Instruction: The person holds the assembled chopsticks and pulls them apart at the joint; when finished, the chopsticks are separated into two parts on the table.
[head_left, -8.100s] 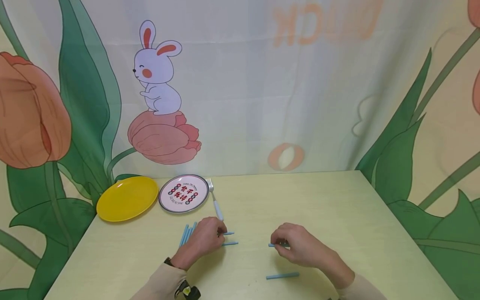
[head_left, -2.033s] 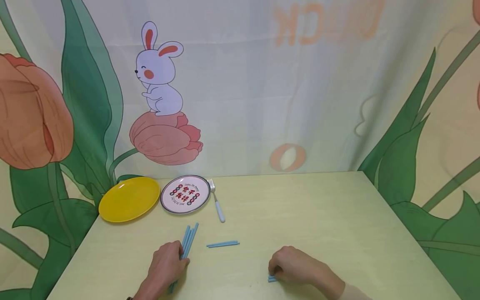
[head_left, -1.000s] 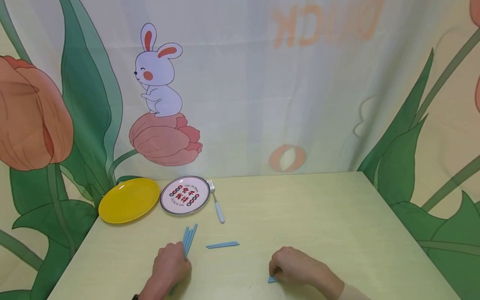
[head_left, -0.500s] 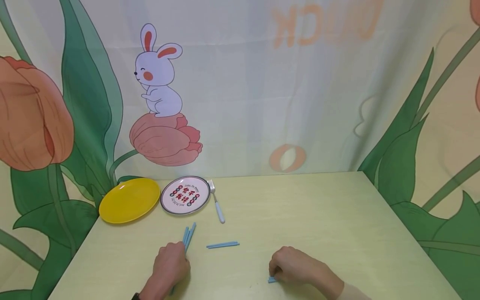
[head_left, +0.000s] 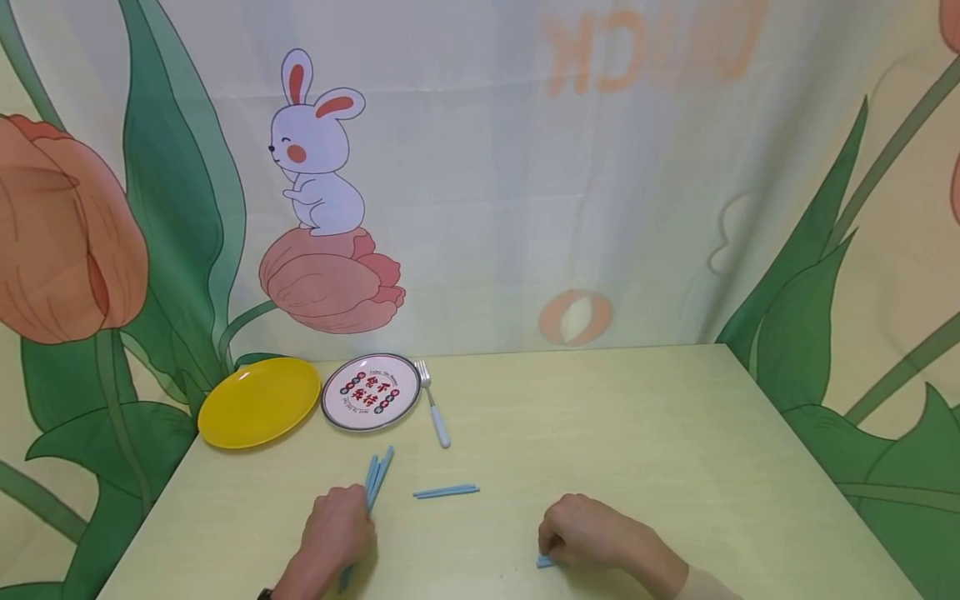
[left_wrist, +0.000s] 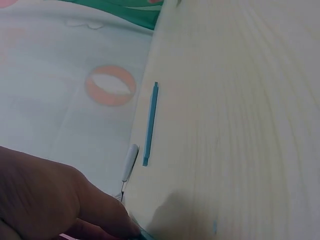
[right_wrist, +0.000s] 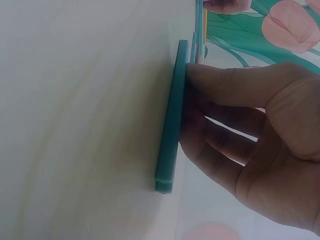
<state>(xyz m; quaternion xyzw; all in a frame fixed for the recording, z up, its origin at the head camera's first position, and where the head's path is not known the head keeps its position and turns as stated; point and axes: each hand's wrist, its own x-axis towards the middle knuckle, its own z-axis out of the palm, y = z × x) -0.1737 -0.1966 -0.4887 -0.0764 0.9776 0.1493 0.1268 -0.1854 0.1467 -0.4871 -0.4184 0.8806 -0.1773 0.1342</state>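
Observation:
On the left of the table, my left hand point(head_left: 337, 529) grips a loose bundle of several slim blue sticks point(head_left: 381, 473), whose ends stick out beyond and below it. In the left wrist view a blue tip shows at the fingers point(left_wrist: 107, 212). Two more blue sticks point(head_left: 446, 492) lie side by side near the table's middle. To their right, my right hand point(head_left: 588, 533) is low at the tabletop, thumb and fingers on a blue stick point(right_wrist: 172, 115) with a notched end. Two stick ends peek out under this hand in the head view; the rest is hidden.
At the back left stand a yellow plate point(head_left: 258, 404) and a white plate with red lettering point(head_left: 371, 392). A fork point(head_left: 435, 412) with a pale handle lies beside the white plate. A printed curtain point(head_left: 480, 183) rises behind the table's back edge.
Since the oldest frame, my left hand has left the middle pair for the left bundle, and my right hand has brought its stick down beside another. Lately the left bundle has shifted slightly.

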